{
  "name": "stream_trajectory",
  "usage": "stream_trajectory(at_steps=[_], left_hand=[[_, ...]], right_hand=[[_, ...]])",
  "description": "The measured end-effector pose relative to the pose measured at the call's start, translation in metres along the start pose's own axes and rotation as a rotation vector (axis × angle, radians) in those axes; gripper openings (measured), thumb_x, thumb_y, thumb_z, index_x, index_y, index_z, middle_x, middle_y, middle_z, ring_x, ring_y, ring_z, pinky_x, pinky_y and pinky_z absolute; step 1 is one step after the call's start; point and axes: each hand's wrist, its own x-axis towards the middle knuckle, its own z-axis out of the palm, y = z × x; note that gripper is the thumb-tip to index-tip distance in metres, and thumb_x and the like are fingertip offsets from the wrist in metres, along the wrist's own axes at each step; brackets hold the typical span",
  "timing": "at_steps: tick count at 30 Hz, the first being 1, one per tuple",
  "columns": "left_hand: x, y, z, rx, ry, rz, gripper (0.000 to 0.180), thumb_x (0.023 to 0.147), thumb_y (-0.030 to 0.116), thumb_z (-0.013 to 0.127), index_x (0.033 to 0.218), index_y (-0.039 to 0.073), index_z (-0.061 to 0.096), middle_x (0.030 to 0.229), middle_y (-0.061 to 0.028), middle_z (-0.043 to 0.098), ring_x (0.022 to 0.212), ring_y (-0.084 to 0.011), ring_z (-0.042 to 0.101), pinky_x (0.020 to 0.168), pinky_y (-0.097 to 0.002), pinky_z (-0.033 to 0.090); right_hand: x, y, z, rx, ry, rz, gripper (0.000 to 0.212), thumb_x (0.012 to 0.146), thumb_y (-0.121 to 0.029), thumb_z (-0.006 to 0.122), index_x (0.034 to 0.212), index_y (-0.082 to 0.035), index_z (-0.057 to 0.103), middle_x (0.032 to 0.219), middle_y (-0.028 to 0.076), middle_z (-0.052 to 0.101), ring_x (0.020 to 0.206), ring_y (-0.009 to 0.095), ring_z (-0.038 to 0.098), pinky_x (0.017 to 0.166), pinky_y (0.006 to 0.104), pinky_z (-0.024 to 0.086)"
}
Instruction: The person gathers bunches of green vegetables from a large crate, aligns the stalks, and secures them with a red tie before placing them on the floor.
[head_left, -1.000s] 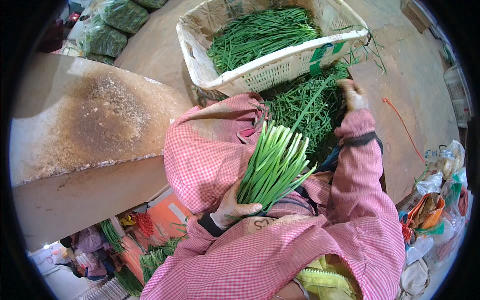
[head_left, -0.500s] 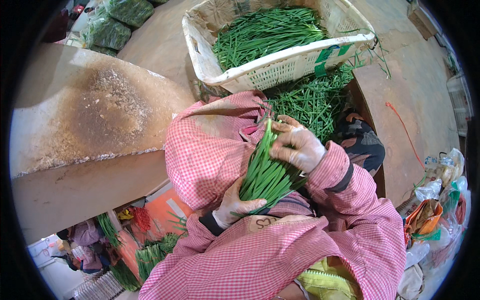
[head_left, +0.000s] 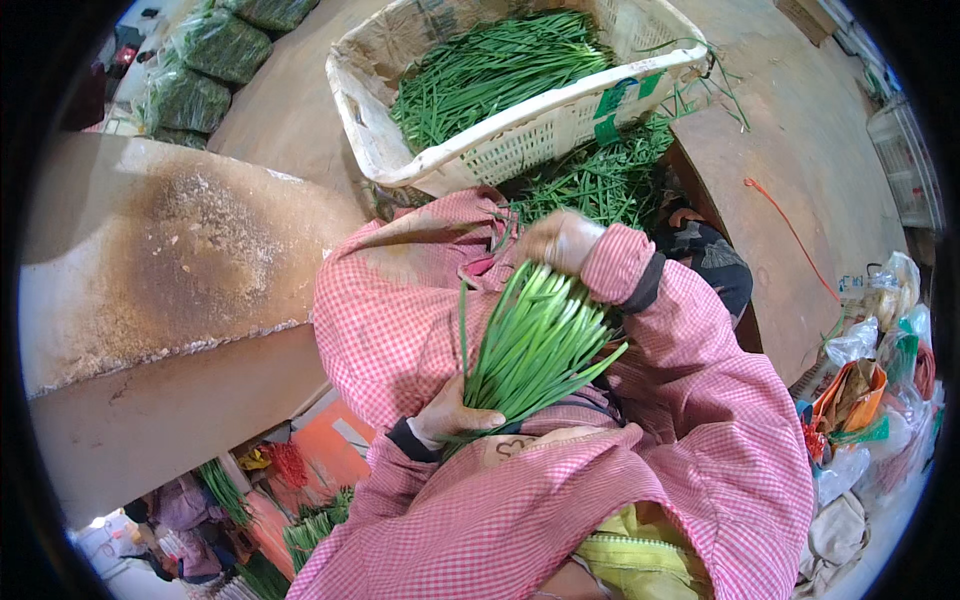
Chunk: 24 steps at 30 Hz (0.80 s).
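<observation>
Head view shows the bunch (head_left: pixel 545 345) of long, thin green stalks lying slantwise over the person's lap, in front of the checked smock (head_left: pixel 640 480). Its pale, almost white ends point up and away from the body; below them the colour turns to bright, glossy green, darker toward the lower left. The stalks run mostly side by side but fan a little, their pale ends uneven. One stalk stands apart along the left edge, and a few slim tips stick out on the right.

The left hand (head_left: pixel 450 412) is clamped around the lower left part of the bunch, thumb laid across the front; its other fingers are mostly hidden behind the stalks. The right hand (head_left: pixel 562 240) is at the pale ends, its fingers curled in and blurred, so I cannot tell whether they grip any stalks.

Beyond the hands, a pale crate (head_left: pixel 545 108) with slotted sides and green tape holds more greens (head_left: pixel 500 75) of the same sort. Loose leaves (head_left: pixel 600 185) lie heaped against its near side. To the right, a red string (head_left: pixel 795 232) lies on a brown board (head_left: pixel 745 260).
</observation>
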Motion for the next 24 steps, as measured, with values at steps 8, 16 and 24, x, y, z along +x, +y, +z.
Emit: stream_trajectory(at_steps=[8, 16, 24], left_hand=[[-0.015, -0.002, -0.008, -0.388, 0.047, 0.058, 0.06, 0.073, 0.01, 0.068, 0.125, -0.003, 0.042, 0.114, -0.0129, 0.058, 0.101, -0.0213, 0.058, 0.091, -0.0317, 0.045], [0.017, 0.025, 0.012, 0.122, 0.107, 0.162, 0.056, 0.075, 0.014, 0.069, 0.124, 0.002, 0.044, 0.112, -0.0077, 0.055, 0.103, -0.0159, 0.053, 0.09, -0.0294, 0.043], [0.078, 0.1, 0.117, 1.323, 0.158, 0.572, 0.061, 0.069, 0.024, 0.072, 0.119, -0.001, 0.047, 0.109, -0.017, 0.059, 0.101, -0.0287, 0.057, 0.088, -0.0367, 0.045]], right_hand=[[-0.107, 0.038, 0.023, 0.085, 0.606, 0.414, 0.094, 0.075, -0.049, 0.068, 0.14, 0.001, 0.021, 0.13, 0.022, 0.046, 0.114, 0.029, 0.05, 0.094, 0.0383, 0.041], [-0.103, -0.083, 0.115, 1.199, 0.185, 0.139, 0.059, 0.079, -0.017, 0.071, 0.126, 0.0, 0.04, 0.118, 0.01, 0.054, 0.106, 0.019, 0.051, 0.091, 0.0316, 0.042], [-0.104, -0.096, 0.043, 1.048, 0.853, -0.072, 0.06, 0.07, -0.016, 0.079, 0.119, -0.003, 0.047, 0.105, 0.007, 0.059, 0.096, 0.016, 0.055, 0.084, 0.0305, 0.045]])
